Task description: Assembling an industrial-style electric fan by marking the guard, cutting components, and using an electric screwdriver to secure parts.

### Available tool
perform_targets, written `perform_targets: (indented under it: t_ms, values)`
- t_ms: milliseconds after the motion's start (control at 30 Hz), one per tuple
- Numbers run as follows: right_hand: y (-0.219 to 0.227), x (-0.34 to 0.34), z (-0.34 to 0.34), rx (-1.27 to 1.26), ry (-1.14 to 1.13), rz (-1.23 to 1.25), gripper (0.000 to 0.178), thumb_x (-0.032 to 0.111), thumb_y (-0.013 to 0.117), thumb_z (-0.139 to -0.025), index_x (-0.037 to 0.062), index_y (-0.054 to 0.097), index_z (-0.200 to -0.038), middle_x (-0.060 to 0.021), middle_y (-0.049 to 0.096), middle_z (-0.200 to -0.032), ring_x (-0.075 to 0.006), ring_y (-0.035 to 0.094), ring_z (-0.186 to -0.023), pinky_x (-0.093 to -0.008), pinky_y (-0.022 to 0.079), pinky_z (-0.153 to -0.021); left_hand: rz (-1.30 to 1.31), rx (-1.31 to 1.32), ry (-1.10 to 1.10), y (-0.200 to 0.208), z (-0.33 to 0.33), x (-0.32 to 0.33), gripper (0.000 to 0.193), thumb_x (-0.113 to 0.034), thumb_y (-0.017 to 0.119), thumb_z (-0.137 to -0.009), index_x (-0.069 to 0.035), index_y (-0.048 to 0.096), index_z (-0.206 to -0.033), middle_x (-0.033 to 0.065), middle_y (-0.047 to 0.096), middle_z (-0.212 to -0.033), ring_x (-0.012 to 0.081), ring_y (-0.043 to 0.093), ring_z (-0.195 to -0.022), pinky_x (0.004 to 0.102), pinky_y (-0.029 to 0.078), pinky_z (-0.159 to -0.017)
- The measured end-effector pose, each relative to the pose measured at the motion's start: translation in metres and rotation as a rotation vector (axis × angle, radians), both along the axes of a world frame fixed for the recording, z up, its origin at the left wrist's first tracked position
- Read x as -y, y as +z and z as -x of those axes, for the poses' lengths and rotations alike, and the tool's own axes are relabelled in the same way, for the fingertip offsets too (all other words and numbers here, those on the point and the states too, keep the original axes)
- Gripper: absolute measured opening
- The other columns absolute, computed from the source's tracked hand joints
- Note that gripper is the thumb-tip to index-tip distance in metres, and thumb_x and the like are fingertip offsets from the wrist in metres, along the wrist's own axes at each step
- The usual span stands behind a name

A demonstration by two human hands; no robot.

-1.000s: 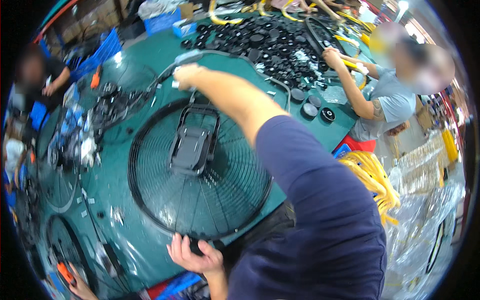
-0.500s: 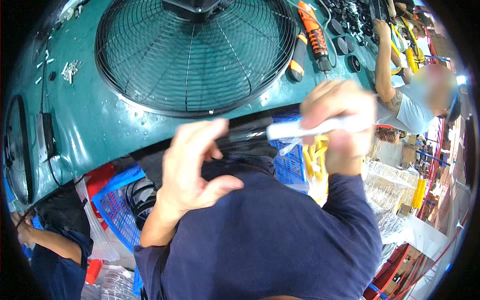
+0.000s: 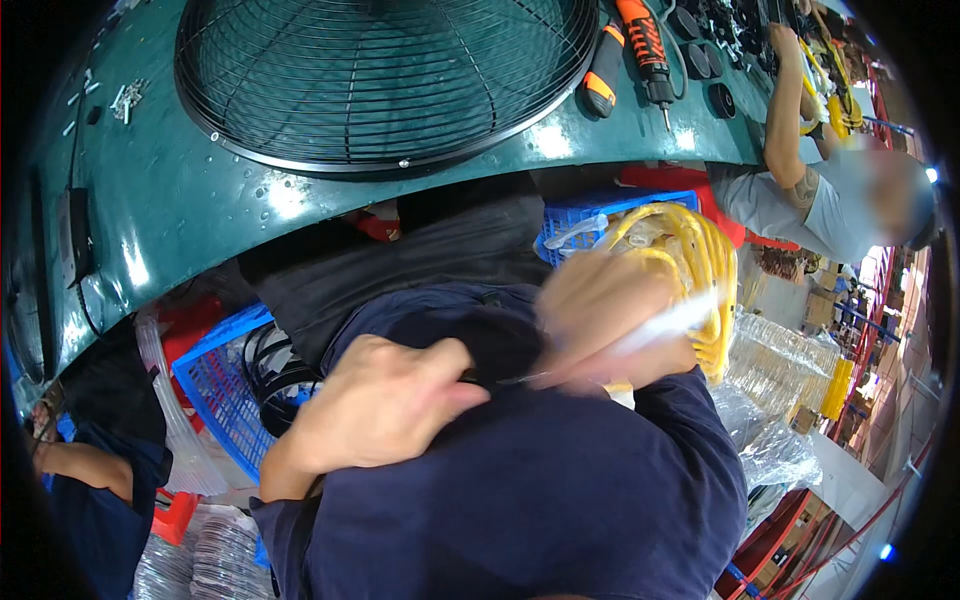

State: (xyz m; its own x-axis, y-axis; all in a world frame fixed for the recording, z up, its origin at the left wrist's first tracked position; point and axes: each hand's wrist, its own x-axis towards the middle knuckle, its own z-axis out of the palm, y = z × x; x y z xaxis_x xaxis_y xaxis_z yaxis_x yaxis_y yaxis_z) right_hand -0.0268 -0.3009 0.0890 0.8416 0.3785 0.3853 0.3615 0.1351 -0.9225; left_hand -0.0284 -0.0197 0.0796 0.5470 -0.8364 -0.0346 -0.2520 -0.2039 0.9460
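My left hand is close to my chest, fingers curled against my dark blue shirt. My right hand is blurred with motion and grips a thin white strip that sticks out to the right. The two hands nearly meet in front of my body. A round black wire fan guard lies on the green table beyond them, untouched.
An orange-and-black power screwdriver lies at the table's far right. Blue crates stand under the table, one with yellow cable coils. A co-worker in grey leans on the table at right; another person is at lower left.
My head tipped down from the table to my own body. Both hands came off the fan guard to my chest, and the right hand now holds the white strip, lowered toward the left.
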Motion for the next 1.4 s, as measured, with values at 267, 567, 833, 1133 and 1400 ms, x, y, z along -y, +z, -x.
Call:
perform_targets:
  t_ms: [267,567,833,1133,1400]
  values:
    - [-0.01,0.018,0.003,-0.166,-0.45,0.006,0.037,0.029,0.066,-0.096,-0.0047,0.063,-0.112,-0.011,0.07,-0.081,-0.0139,0.066,-0.069,-0.0246,0.052,-0.059,0.288,-0.001,0.969,-0.027,-0.011,-0.068,0.028,-0.026,0.056,-0.107,-0.001,0.059,-0.095,0.0025,0.056,-0.077,0.0086,0.051,-0.065,0.0237,0.042,-0.061]
    - [-0.058,-0.055,-0.033,0.385,-0.471,0.351,0.031,-0.002,0.076,-0.075,-0.002,0.071,-0.105,-0.0118,0.069,-0.074,-0.0224,0.065,-0.058,-0.0303,0.051,-0.053,0.188,0.857,0.987,-0.077,-0.122,-0.029,0.029,-0.027,0.05,-0.11,-0.001,0.061,-0.102,0.0179,0.058,-0.147,0.0321,0.047,-0.142,0.0416,0.034,-0.116]
    - [-0.066,-0.058,-0.038,0.386,-0.463,0.4,0.025,-0.002,0.073,-0.081,-0.0047,0.072,-0.106,-0.013,0.071,-0.078,-0.0183,0.066,-0.062,-0.0262,0.051,-0.058,0.253,0.777,0.967,-0.079,-0.124,-0.032,0.032,-0.027,0.044,-0.113,0.0,0.059,-0.102,0.0186,0.056,-0.149,0.0322,0.044,-0.146,0.0425,0.032,-0.119]
    - [-0.06,-0.057,-0.037,0.349,-0.515,0.464,0.024,0.002,0.076,-0.084,-0.0015,0.073,-0.107,-0.0102,0.068,-0.073,-0.0163,0.061,-0.057,-0.0255,0.048,-0.055,0.25,0.784,0.961,-0.079,-0.122,-0.033,0.03,-0.025,0.045,-0.112,-0.001,0.06,-0.102,0.0181,0.057,-0.148,0.0313,0.045,-0.146,0.0422,0.033,-0.119]
    - [-0.063,-0.06,-0.041,0.394,-0.504,0.424,0.023,0.002,0.076,-0.084,-0.002,0.073,-0.106,-0.0103,0.069,-0.073,-0.0165,0.062,-0.057,-0.0253,0.048,-0.055,0.229,0.8,0.96,-0.08,-0.121,-0.034,0.03,-0.026,0.045,-0.112,-0.002,0.06,-0.101,0.0186,0.057,-0.149,0.0323,0.044,-0.146,0.0431,0.032,-0.12]
